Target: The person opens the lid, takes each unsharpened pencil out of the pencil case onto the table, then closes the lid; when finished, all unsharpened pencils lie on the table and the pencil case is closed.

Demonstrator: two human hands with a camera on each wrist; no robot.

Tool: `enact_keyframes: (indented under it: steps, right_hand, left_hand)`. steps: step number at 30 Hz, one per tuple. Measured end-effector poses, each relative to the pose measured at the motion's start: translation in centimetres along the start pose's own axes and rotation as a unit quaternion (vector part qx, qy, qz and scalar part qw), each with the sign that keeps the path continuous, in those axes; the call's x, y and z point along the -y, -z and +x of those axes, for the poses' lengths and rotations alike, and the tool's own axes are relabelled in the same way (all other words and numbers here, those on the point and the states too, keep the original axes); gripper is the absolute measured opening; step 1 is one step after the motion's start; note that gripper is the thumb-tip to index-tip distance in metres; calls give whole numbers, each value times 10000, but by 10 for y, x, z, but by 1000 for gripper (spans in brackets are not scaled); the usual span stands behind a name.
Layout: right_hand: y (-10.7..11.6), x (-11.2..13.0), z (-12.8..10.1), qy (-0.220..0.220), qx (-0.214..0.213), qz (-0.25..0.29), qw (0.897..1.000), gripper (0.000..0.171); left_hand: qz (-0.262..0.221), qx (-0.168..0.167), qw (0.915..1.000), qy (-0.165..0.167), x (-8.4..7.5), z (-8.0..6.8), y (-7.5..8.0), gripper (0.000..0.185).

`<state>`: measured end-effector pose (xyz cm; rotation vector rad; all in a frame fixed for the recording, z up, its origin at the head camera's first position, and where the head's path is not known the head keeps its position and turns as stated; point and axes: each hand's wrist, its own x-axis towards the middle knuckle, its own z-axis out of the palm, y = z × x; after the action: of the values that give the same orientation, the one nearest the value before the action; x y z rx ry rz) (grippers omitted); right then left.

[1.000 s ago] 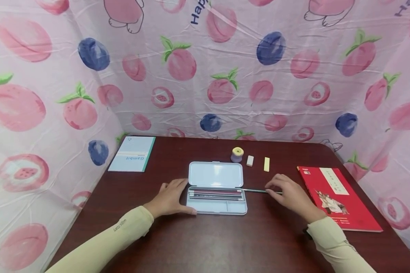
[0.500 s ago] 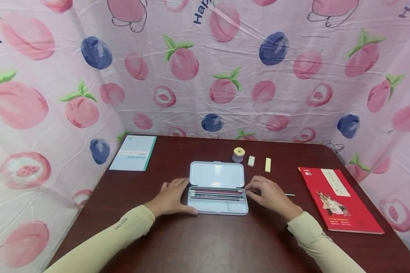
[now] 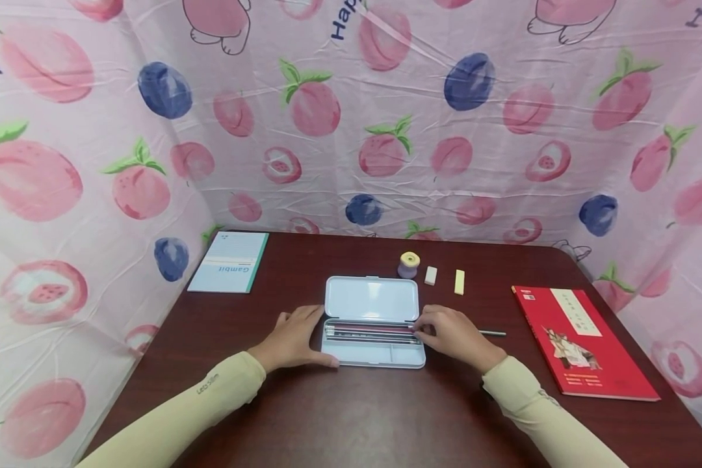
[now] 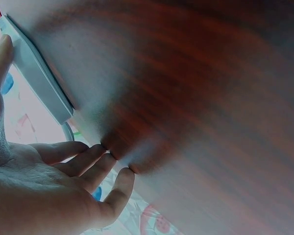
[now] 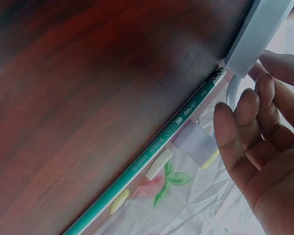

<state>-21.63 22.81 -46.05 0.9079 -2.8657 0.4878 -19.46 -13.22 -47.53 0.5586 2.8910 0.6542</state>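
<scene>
A pale blue pencil case (image 3: 351, 356) stands with its lid (image 3: 371, 299) up. Several pencils (image 3: 371, 333) lie side by side in its back compartment. My left hand (image 3: 289, 341) is spread along the case's left side, thumb against the front corner and fingers extended toward the back. My right hand (image 3: 453, 331) is at the case's right end, thumb and forefinger bent over the pencil ends; I cannot tell whether they pinch one. A green pencil (image 5: 152, 152) lies on the table under that hand, its eraser end close to the case.
Behind the case stand a yellow-and-purple spool-shaped thing (image 3: 409, 265), a white eraser (image 3: 430, 276) and a yellow strip (image 3: 459, 282). A red book (image 3: 585, 344) lies at the right, a light blue notebook (image 3: 228, 262) at the back left. A patterned curtain (image 3: 327, 162) borders the table.
My right hand has moved left from the green pencil to the pencil ends inside the case. The green pencil's far end now shows right of the hand. My left hand has stayed put.
</scene>
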Motion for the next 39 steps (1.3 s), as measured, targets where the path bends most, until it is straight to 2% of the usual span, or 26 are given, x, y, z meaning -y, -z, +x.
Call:
enact_keyframes:
  steps: [14,26,31,39]
  right_hand:
    - [-1,7,7,33,154,-260,9995,11]
    - [-2,12,10,222,-165,-669,9974,19]
    - [-3,13,10,119,-213,-649,9976,24]
    - [-3,13,11,11,-144,-595,9981,21]
  left_hand:
    - [-18,28,10000,12,-1,0,0,126]
    - [2,21,10000,19,-1,0,2,127]
    - [-42,34,10000,25,-2,-1,1,126]
    - [-33,36,10000,47,-2,-1,1,126]
